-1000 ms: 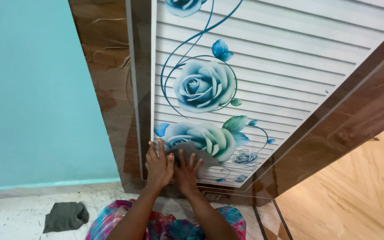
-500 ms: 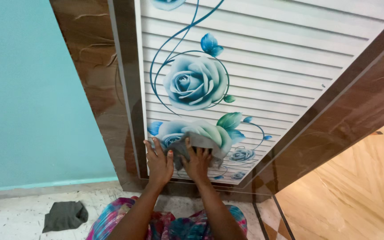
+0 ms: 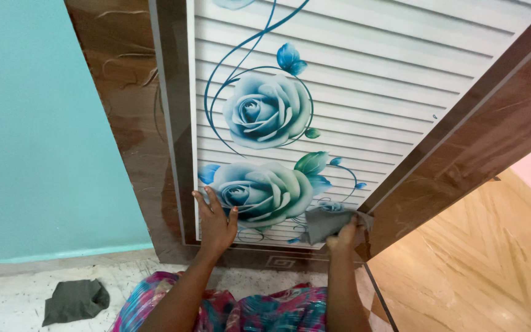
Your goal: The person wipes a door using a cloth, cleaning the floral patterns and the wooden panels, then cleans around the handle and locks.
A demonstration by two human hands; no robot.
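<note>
Your right hand (image 3: 344, 235) has slid the grey cloth (image 3: 327, 222) from the lower rose (image 3: 259, 192) to the door panel's (image 3: 364, 80) bottom right corner, fingers bunched on it; your left hand (image 3: 215, 221) stays flat, fingers spread, left of that rose; the wiping now reaches the panel's edge.

Bright even daylight, sharp focus, wide-angle edge distortion, glossy reflections

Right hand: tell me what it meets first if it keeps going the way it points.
The right hand, pressing a grey cloth on the door panel, points up-right; the brown door frame likely comes first.
</note>
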